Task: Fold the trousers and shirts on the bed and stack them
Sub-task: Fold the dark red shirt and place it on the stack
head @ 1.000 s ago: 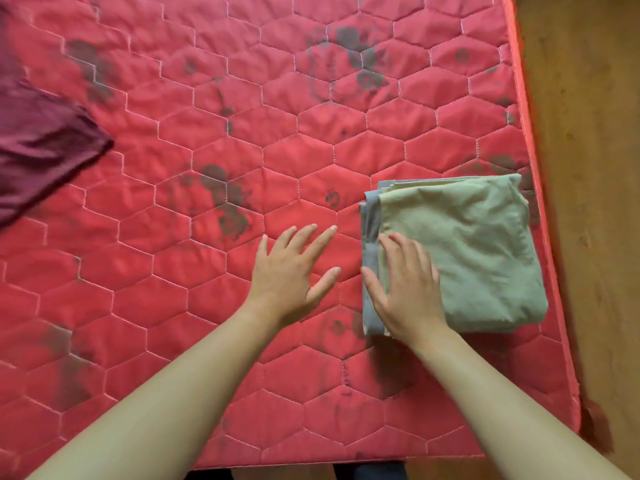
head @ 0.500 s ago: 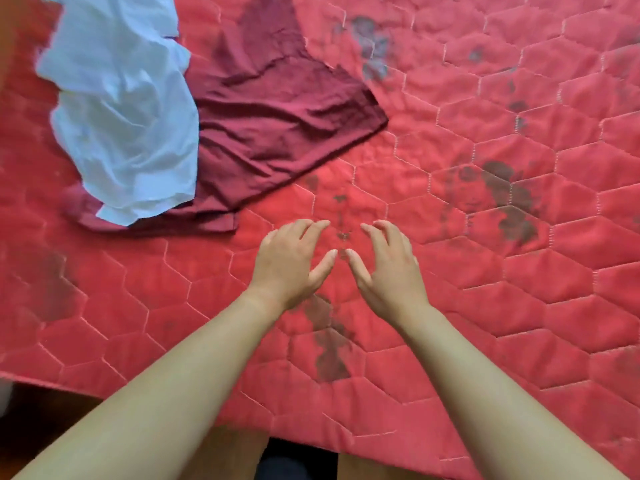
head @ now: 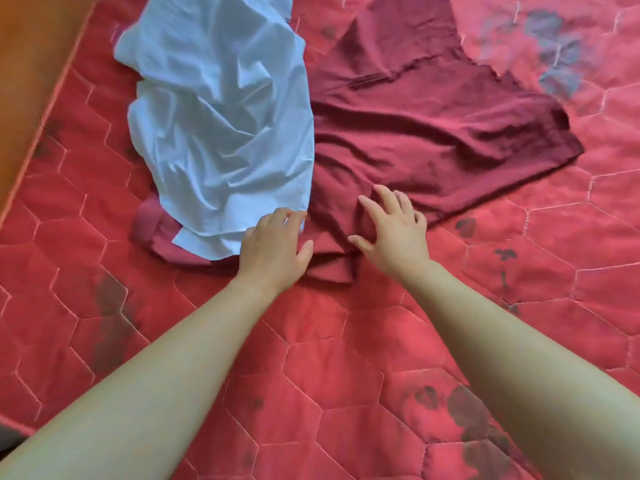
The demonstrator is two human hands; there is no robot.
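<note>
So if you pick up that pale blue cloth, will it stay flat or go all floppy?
Probably floppy: the pale blue cloth lies in deep crumples, so it should droop and bunch when lifted. It looks thin, so likely light. Its near edge lies over the dark red garment, so pulling it might drag that along a little.

Home bedroom, red quilted mattress with dark stains, crumpled clothes on it, wooden floor beside
</note>
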